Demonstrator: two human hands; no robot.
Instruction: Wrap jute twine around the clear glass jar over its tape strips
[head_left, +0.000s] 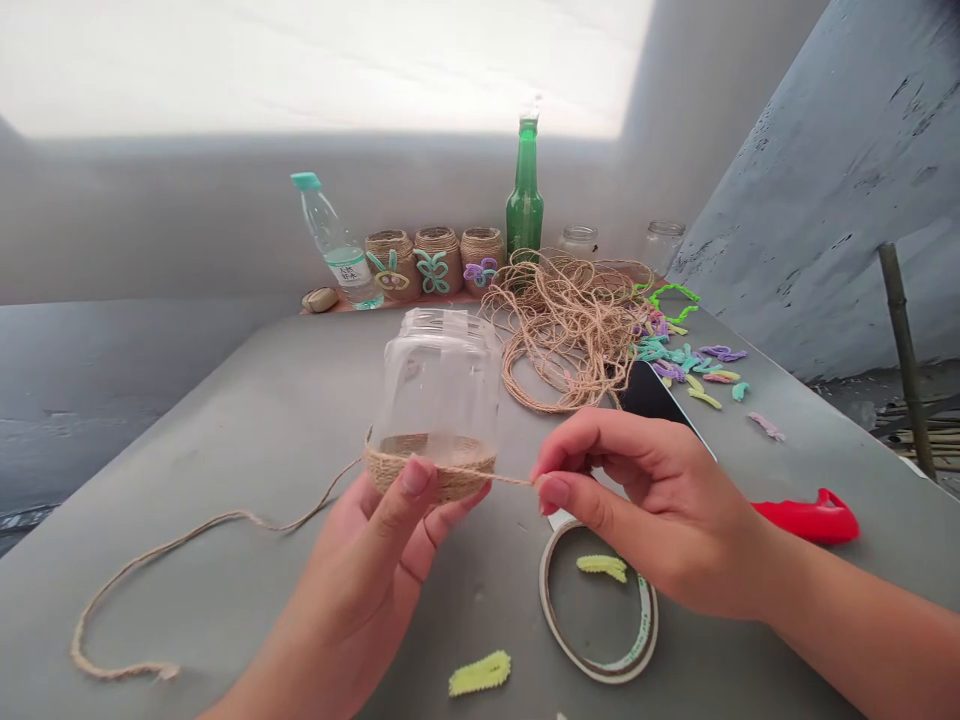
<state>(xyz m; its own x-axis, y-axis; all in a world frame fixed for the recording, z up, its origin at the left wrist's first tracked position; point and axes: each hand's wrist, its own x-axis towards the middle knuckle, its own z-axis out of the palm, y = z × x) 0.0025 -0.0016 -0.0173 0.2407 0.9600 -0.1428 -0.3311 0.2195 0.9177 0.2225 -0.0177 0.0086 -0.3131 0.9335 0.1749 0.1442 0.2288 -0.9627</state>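
My left hand (397,530) grips a clear glass jar (441,380) near its base, thumb pressed on the jute twine (450,484) wound in rows around the lower part. Strips of tape run up the jar's bare glass. To the right, my right hand (637,500) pinches a strand of the twine between thumb and finger, drawn taut from the jar. Another length of twine (217,520) leaves the jar's left side and trails in a curve over the table to a frayed end.
A tangled twine heap (574,330) and coloured pipe-cleaner pieces (686,360) lie behind. A tape roll (547,600), phone (652,390) and red-handled tool (810,518) sit right. At the back stand twine-wrapped jars (437,262), a green bottle (525,200) and a water bottle (337,240).
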